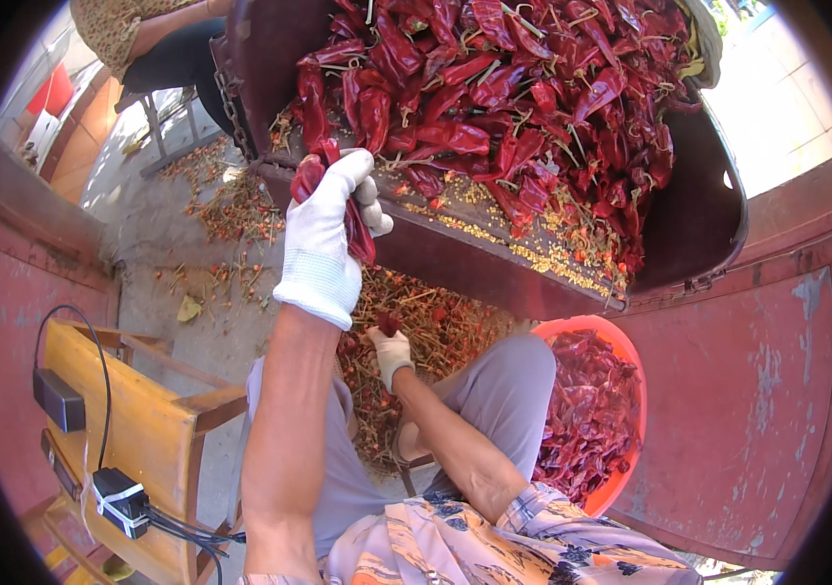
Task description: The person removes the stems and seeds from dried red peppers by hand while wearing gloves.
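My left hand, in a white knit glove, is closed around a few dried red chili peppers at the front left corner of a raised dark-red metal cart tray. A big heap of dried red chili peppers with green stems fills the tray, with yellow seeds spilled along its front edge. Lower, between my knees, my right hand, gloved too, has its fingers closed on a dark red chili pepper. That hand is above a pile of stems and scraps.
An orange-red tub with shiny red pepper pieces stands beside my right knee. A wooden stool with black boxes and cables is at left. Red metal panels flank both sides. Another person sits at the far left. Stems litter the floor.
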### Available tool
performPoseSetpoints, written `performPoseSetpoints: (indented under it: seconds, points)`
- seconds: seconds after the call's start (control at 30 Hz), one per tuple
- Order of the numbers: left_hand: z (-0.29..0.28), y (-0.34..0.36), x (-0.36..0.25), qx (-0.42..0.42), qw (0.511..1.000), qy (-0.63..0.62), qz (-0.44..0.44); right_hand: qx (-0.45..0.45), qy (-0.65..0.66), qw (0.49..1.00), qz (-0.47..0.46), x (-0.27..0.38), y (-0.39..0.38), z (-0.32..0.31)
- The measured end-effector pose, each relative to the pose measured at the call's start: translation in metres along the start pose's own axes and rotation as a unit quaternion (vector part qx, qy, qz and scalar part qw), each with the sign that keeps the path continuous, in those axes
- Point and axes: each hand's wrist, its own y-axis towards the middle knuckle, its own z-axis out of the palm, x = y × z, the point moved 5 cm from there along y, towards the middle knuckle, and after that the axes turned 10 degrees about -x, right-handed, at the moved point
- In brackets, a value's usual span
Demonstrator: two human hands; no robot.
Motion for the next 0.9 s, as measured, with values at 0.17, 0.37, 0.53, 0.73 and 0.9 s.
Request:
performPoseSetpoints:
  seconds: [0.17, 0.37, 0.53, 0.73, 0.9]
  points:
    - [0.005, -0.004, -0.004, 0.024, 1.0, -0.004, 0.007, -0.047, -0.172, 0.974, -0.136, -0.031, 0.032, -0.007]
    - [0.006, -0.007, -0.004, 0.015, 1.0, 0.003, -0.007, 0.068, -0.506, 0.826, -0.237, -0.044, 0.015, 0.045]
    - [0.007, -0.006, 0.0, 0.031, 1.0, 0.002, -0.003, 0.2, -0.678, 0.668, -0.234, -0.049, 0.01, 0.073]
    - [0.023, -0.005, 0.005, 0.052, 0.999, 0.011, -0.012, 0.022, -0.521, 0.828, -0.208, -0.041, 0.029, 0.034]
    - [0.014, -0.011, -0.002, 0.059, 0.993, 0.095, 0.034, 0.05, -0.06, 0.997, 0.0, 0.032, -0.04, 0.027]
